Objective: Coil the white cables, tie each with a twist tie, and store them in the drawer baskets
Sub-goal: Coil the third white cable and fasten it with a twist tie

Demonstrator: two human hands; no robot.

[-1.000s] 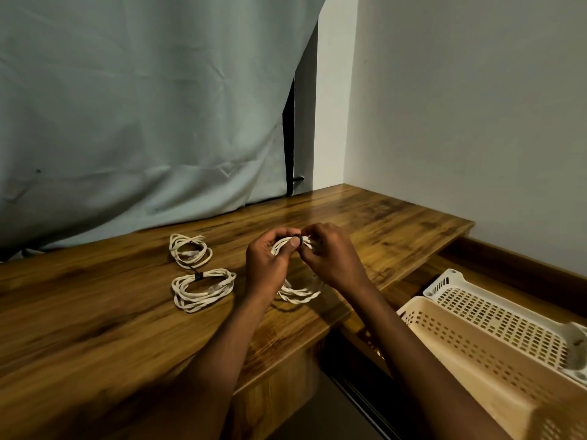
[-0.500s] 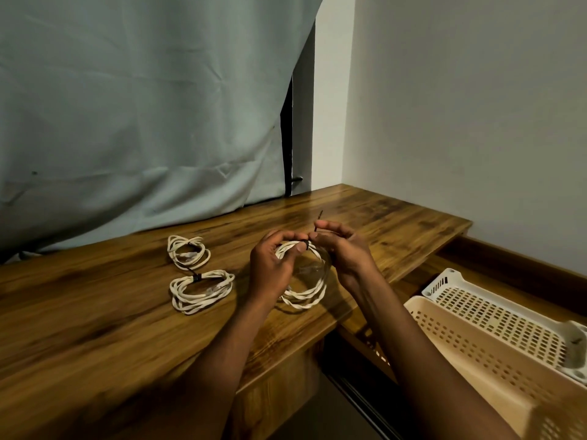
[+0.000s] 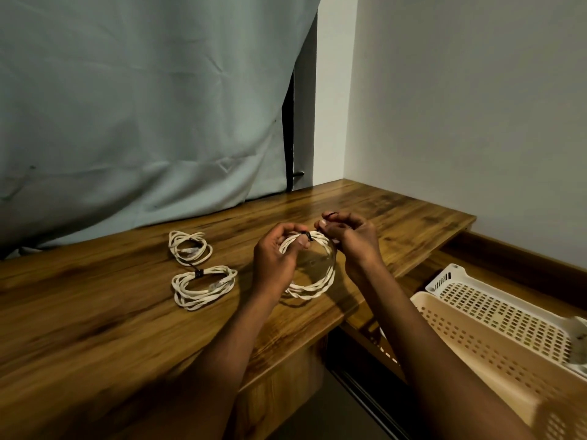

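Note:
My left hand (image 3: 276, 258) grips the top of a coiled white cable (image 3: 314, 285) held upright over the wooden table (image 3: 95, 328), thumb pressed on it. A black twist tie (image 3: 307, 237) wraps the coil at my thumb. My right hand (image 3: 349, 238) pinches the tie's free end, which curls above my fingers. Two more white coils lie to the left: the near coil (image 3: 203, 287) carries a black tie, and the far coil (image 3: 190, 247) sits behind it.
Two perforated drawer baskets stand low at the right, a cream one (image 3: 495, 354) in front and a white one (image 3: 508, 309) behind. A grey curtain (image 3: 143, 122) hangs behind the table. The wall corner closes off the right.
My right hand has bent the tie's free end over, from pointing straight up to curling above my fingers. The coil has stayed in my left hand.

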